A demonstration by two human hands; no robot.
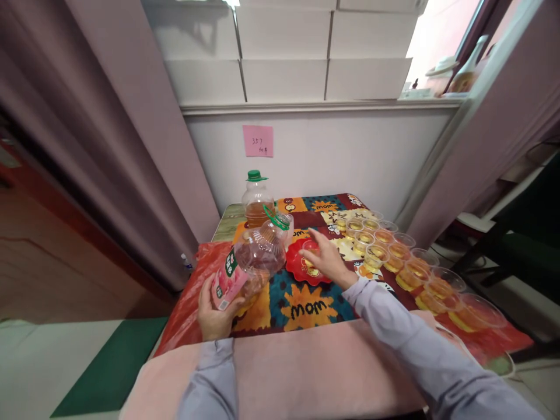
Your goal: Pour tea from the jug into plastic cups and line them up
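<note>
My left hand point(215, 315) is wrapped round the lower part of a clear plastic bottle point(262, 248) with a pink label. The bottle leans to the right, and its neck has a green ring handle. A scalloped red plate point(294, 269) lies beside the bottle's neck, with a clear plastic cup point(311, 269) on it. Over the plate, my right hand point(329, 256) has its thumb and fingers apart around the cup's upper area. Whether they touch the cup is unclear. Behind stands an upright bottle point(258, 201) with a green cap and amber liquid.
Rows of clear cups point(399, 251) with yellow liquid fill the table's right side. A patterned cloth point(306, 306) covers the table, with red plastic point(188, 297) at the left. A pink note point(258, 141) hangs on the wall behind.
</note>
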